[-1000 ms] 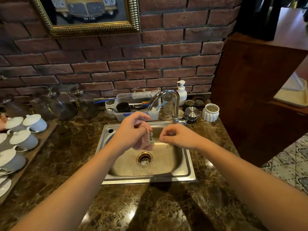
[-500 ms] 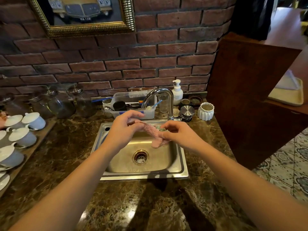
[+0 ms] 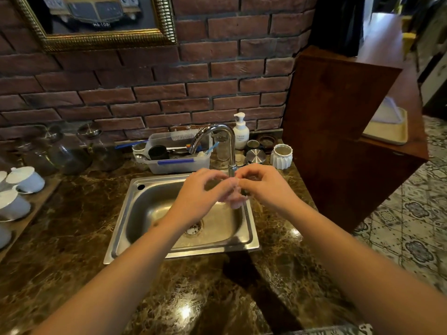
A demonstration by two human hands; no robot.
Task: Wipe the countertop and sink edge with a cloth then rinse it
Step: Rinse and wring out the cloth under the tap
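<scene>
Cups point(image 3: 23, 181) with lids stand at the far left on a tray, their contents hidden; beside them glass jars point(image 3: 70, 151) look dark, and we cannot tell what they hold. Next comes the bin point(image 3: 177, 157), holding a brush, a black cup and a few utensils. Below it the sink point(image 3: 183, 213) is bare, with only the drain showing and no standing water that we can see.

Over the basin's right side our left hand point(image 3: 200, 197) and right hand point(image 3: 266, 187) both pinch the pink cloth point(image 3: 233, 195), each grip closed on one end, the bunched middle hanging between them just under the tap point(image 3: 217, 141). Blur hides whether water runs.

We judge this the rinse step. To do it well we should keep the cloth over the basin so drips miss the table point(image 3: 72, 238), work it under the spout, then wring it by twisting the two ends.

Right of the tap stand a soap bottle point(image 3: 240, 131), a steel lid and a white pot point(image 3: 281, 155), apparently empty.
</scene>
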